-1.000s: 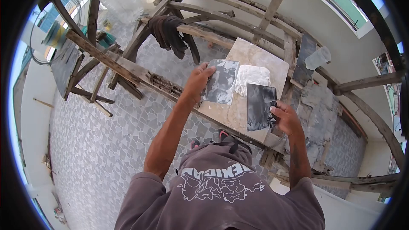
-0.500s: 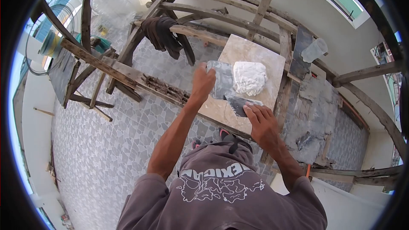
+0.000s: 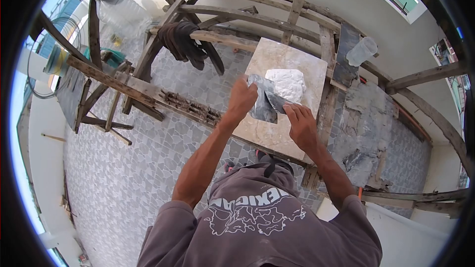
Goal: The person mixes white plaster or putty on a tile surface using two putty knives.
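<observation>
A mound of white paste [image 3: 286, 84] lies on a beige marbled tile [image 3: 267, 133]. My left hand [image 3: 243, 97] is closed on the edge of a grey metal plate [image 3: 261, 110], held over the tile's left part. My right hand [image 3: 302, 123] grips a second dark flat blade [image 3: 278, 102], whose edge overlaps the right side of the plate. Both tools are just left of and below the mound. The handles, if any, are hidden under my fingers.
Rough wooden beams [image 3: 227, 12] run behind the tile. A dark cloth [image 3: 182, 42] hangs on the left beam. A clear plastic cup [image 3: 362, 51] stands at the right, above a cement-stained board [image 3: 363, 128]. A large plastic bottle [image 3: 116, 10] is at upper left.
The left plate has tilted and turned, and the right blade has moved up and left from below the mound onto the plate. The view has shifted slightly.
</observation>
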`<move>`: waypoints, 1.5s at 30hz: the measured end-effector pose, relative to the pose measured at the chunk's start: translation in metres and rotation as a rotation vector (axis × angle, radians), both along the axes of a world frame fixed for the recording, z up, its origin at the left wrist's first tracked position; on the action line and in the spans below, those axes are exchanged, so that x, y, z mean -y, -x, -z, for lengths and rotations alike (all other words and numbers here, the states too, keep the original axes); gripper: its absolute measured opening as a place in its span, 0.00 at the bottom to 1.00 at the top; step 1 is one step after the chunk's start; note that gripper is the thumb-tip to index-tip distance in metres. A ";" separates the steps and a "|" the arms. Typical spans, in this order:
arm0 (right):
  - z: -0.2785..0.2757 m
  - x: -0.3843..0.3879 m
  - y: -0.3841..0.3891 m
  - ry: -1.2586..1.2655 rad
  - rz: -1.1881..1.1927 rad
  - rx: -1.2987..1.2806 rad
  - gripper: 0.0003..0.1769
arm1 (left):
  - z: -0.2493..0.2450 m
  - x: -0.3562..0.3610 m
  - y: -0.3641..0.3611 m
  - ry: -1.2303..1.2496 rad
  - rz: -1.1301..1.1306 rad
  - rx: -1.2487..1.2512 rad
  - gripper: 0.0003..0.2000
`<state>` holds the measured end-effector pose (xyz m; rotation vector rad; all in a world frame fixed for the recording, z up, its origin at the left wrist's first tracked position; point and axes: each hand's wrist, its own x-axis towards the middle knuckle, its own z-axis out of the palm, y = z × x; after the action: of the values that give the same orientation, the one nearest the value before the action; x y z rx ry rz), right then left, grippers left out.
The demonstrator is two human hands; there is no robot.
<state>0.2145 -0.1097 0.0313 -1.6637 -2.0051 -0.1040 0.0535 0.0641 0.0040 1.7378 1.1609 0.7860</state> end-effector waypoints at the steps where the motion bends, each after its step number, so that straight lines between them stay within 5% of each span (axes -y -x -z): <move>1: 0.003 -0.004 -0.004 -0.005 -0.003 -0.007 0.22 | -0.002 0.002 0.000 0.031 0.014 -0.022 0.11; 10: 0.039 -0.039 -0.060 -0.004 0.014 0.030 0.22 | -0.029 0.016 0.015 0.067 0.122 -0.030 0.13; 18: 0.004 -0.061 -0.078 -0.027 -0.166 0.293 0.15 | -0.097 -0.008 -0.014 -0.371 0.445 -0.461 0.17; 25: -0.029 -0.066 -0.092 -0.022 -0.189 0.353 0.14 | -0.080 -0.025 -0.062 -0.532 0.635 -0.527 0.15; 34: -0.024 -0.034 -0.116 0.047 0.092 -0.024 0.18 | -0.058 -0.032 -0.046 -0.385 0.547 -0.497 0.14; 43: -0.029 -0.014 -0.105 0.140 0.423 -0.396 0.15 | -0.038 -0.033 -0.014 -0.520 0.509 -0.237 0.11; 45: -0.011 -0.008 -0.115 0.208 0.540 -0.580 0.15 | -0.017 -0.032 -0.003 -0.357 0.366 -0.125 0.09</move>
<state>0.3290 -0.1015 0.0424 -2.0361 -1.1457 0.3680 0.0562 0.0966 0.0211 2.2419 0.7740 0.6941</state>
